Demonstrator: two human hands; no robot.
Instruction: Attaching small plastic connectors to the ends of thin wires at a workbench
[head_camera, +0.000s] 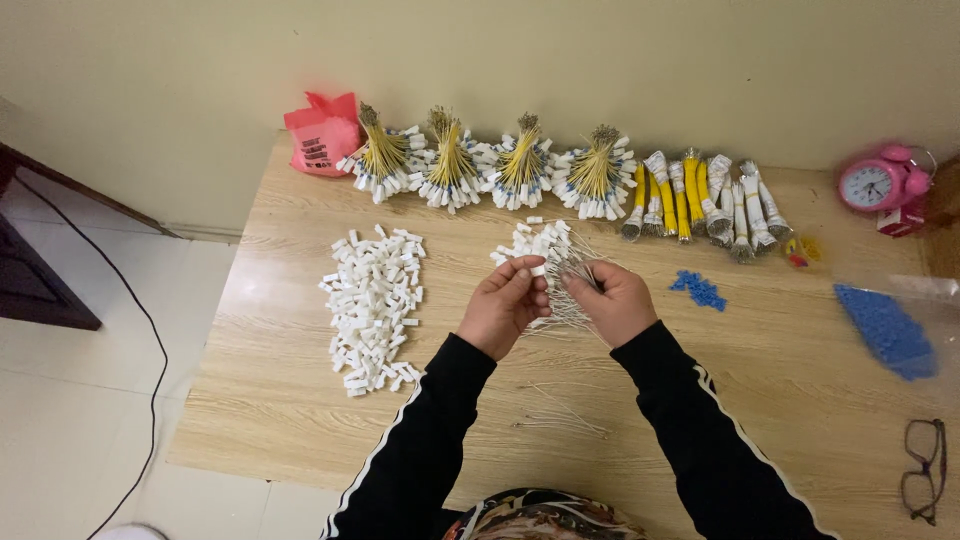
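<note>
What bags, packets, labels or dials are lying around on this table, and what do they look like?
Pink plastic bag with dark print: back left corner, crumpled.
Clear plastic bag of blue pieces: right side, lying flat.
Pink round alarm clock: back right, white dial.
Small red box: beside the clock.

A small white plastic connector (538, 269) sits pinched upright at fingertip level, just right of the white connector pile (373, 306) on the wooden table. Beside it, touching, a bundle of thin white wires (562, 285) fans out, its connector-tipped ends pointing away from the pile.
</note>
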